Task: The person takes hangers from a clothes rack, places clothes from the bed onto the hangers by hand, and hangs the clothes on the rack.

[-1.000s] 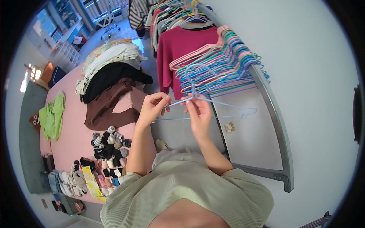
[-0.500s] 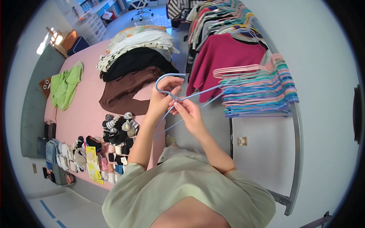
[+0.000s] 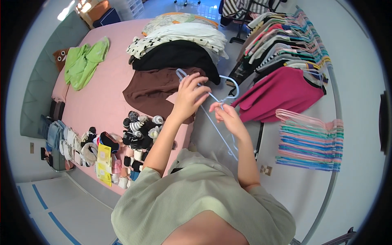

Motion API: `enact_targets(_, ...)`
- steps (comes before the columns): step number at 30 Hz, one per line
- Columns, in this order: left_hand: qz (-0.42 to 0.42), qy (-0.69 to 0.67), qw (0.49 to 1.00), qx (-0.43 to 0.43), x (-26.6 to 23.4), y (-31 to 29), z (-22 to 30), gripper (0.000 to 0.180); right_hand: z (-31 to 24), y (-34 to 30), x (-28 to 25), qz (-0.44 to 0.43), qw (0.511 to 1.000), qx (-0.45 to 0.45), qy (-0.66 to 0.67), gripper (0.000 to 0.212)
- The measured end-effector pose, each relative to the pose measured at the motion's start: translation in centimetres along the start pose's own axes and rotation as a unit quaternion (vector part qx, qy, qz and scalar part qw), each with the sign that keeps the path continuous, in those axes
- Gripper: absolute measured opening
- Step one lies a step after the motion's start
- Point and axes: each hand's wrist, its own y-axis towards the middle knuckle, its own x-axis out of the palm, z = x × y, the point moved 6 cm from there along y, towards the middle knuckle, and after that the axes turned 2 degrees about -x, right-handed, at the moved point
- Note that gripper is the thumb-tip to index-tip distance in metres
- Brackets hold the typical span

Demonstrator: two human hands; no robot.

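Observation:
A light blue clothes hanger (image 3: 238,89) is held aslant in front of me, with its hook toward the right and far side. My left hand (image 3: 189,96) is closed round one arm of the hanger, its fingers bent over the bar. Just below the hook, my right hand (image 3: 228,116) pinches the hanger at its neck. No garment hangs on it. Beyond my left hand, brown trousers (image 3: 147,87) lie on the bed, partly hidden by the hand and the hanger.
Black clothing (image 3: 175,59) and pale piles lie farther up the pink bed (image 3: 102,110). Rolled socks (image 3: 141,132) sit at its near edge, a green garment (image 3: 83,65) by the headboard. On the right, a rail (image 3: 335,94) holds a magenta top (image 3: 277,94) and several bare hangers (image 3: 310,141).
The hanger has turned, so its hook now points right instead of left. My left hand has shifted onto its arm, my right hand to its neck. The view has swung left.

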Motion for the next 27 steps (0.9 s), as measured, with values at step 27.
enact_targets(27, -0.06, -0.088, 0.919, -0.381, 2.5, -2.7, -30.7, 0.011, 8.0, 34.6, -4.0, 0.09, 0.896, -0.029, -0.433, 0.013)
